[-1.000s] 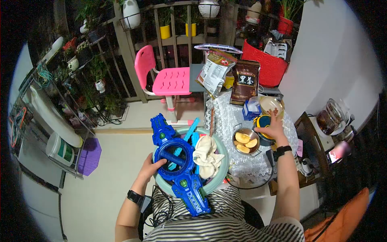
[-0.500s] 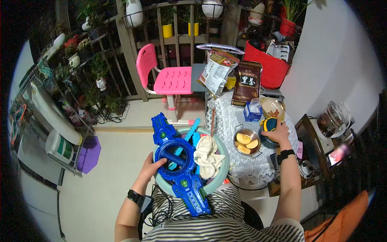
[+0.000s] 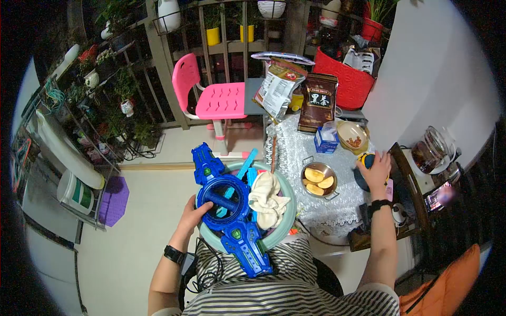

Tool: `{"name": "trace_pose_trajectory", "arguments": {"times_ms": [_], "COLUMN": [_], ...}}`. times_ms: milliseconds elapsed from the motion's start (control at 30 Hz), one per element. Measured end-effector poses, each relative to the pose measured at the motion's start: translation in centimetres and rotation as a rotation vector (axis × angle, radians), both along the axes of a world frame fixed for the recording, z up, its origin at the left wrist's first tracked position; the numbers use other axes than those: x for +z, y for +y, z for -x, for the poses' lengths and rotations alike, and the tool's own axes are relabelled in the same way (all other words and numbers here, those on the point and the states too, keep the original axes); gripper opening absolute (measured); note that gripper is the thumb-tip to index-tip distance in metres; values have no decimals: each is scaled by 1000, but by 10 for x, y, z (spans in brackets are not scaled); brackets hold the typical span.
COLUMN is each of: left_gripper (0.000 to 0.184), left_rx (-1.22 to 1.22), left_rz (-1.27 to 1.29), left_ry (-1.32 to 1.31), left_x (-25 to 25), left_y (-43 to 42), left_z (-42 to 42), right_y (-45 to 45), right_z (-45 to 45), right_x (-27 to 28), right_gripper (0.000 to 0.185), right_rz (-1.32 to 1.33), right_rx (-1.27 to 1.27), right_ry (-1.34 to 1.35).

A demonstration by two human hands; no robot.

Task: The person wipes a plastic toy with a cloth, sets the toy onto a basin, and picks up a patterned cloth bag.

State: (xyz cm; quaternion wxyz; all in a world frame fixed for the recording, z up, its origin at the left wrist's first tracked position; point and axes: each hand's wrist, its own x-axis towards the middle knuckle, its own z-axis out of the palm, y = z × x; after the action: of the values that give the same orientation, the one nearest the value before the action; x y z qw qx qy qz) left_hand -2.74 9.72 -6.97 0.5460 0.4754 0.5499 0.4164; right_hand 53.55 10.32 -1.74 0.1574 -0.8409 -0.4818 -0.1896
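My left hand (image 3: 193,213) grips the rim of a blue plastic toy (image 3: 243,245), its thumb over the ring. The toy lies across a pale green basin (image 3: 289,218) on my lap, beside a crumpled white cloth (image 3: 269,200) and light-blue pieces. On the right, my right hand (image 3: 375,171) is closed round a dark round object with a yellow band (image 3: 363,159), at the right side of the table. Left of it stands a metal pot (image 3: 319,179) with several cut apple-like pieces.
The lace-covered table (image 3: 337,210) also bears a brown packet (image 3: 318,102), a silver packet (image 3: 276,89), a blue box (image 3: 326,140) and a beige bowl (image 3: 353,136). Beyond are a pink chair (image 3: 221,100) and a red basket (image 3: 342,79). A lit phone (image 3: 438,197) is far right.
My right hand has closed on the dark round object and moved it right, away from the pot. My left hand keeps its hold on the blue toy. The view has shifted slightly.
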Motion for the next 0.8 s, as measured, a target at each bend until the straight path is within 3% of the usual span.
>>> {"name": "trace_pose_trajectory", "arguments": {"times_ms": [33, 67, 133, 200, 233, 300, 333, 400, 600, 800], "left_gripper": [77, 77, 62, 58, 54, 54, 55, 55, 56, 55], "left_rx": [11, 16, -3, -11, -17, -23, -28, -39, -134, -155], "left_rz": [-15, -11, -20, -31, -42, -41, -37, -26, -19, -26], "left_ry": [-18, -17, -69, -71, -76, -61, -44, -43, 4, -27], "left_x": [0, 1, 10, 4, 4, 7, 9, 14, 21, 18], "left_y": [-1, -2, -5, -4, -4, -5, -6, -8, -5, -4], "left_z": [0, -1, -3, 0, 0, 1, 1, 1, 6, 7], "right_y": [0, -2, -19, -15, -21, -31, -31, -31, -42, -53], "right_z": [11, 26, 73, 59, 73, 102, 101, 97, 73, 29], "right_x": [4, 5, 26, -39, -31, -18, -24, -37, -49, -63], "right_gripper": [78, 78, 60, 52, 52, 36, 36, 30, 21, 26], "right_rz": [-173, -168, 109, 208, 205, 415, 417, 194, -87, -352], "right_rx": [157, 162, 174, 288, 288, 368, 371, 391, 327, 209], "right_ry": [-7, -6, 547, 596, 594, 1299, 1295, 1615, 1740, 1580]}}
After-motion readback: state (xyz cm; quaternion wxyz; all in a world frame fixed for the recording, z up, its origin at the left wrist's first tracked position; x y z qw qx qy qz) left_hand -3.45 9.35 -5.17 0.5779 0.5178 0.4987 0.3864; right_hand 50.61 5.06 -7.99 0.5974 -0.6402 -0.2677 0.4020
